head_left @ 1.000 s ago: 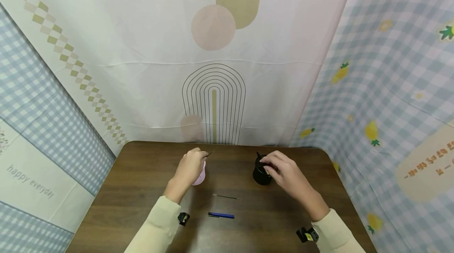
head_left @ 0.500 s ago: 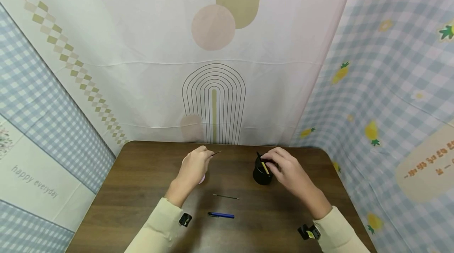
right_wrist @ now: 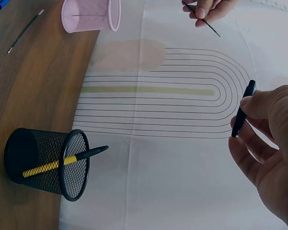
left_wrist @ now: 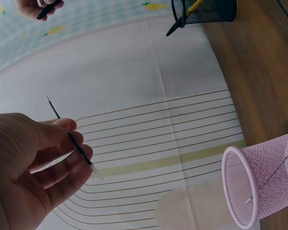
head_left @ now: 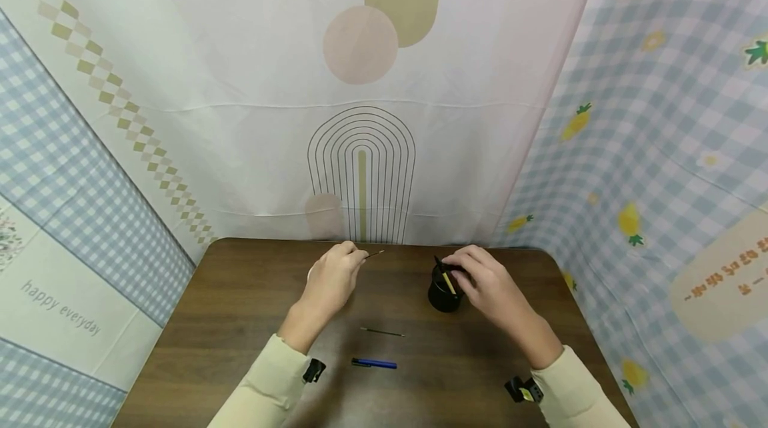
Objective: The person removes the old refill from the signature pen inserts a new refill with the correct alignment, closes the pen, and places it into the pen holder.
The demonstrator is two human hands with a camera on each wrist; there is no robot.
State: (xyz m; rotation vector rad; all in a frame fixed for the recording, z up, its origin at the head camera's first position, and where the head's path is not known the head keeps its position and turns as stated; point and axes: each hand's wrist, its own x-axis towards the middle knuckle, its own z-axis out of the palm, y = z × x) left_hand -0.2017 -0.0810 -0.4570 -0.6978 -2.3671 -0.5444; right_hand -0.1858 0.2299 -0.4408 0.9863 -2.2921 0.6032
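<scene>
My left hand (head_left: 329,278) pinches a slim dark pen refill (left_wrist: 77,146) between thumb and fingers, up in the air. A pink mesh pen cup (left_wrist: 278,201) stands beyond it with another refill inside; the left hand hides this cup in the head view. My right hand (head_left: 487,281) pinches a short black pen (right_wrist: 243,110), held at a slant above the black mesh pen cup (right_wrist: 21,153). Leaning in that black cup is a yellow-and-black pen (right_wrist: 69,160), its dark end sticking out past the rim.
Between the arms, on the brown wooden table (head_left: 240,321), lie a thin refill (head_left: 383,332) and a blue pen (head_left: 375,364). A patterned cloth (head_left: 270,168) hangs directly behind the table's back edge, and checked cloths hang at both sides.
My left hand has moved right and slightly away with the refill, now covering the pink cup. My right hand has shifted slightly up, leaving the yellow pen in the black cup more exposed.
</scene>
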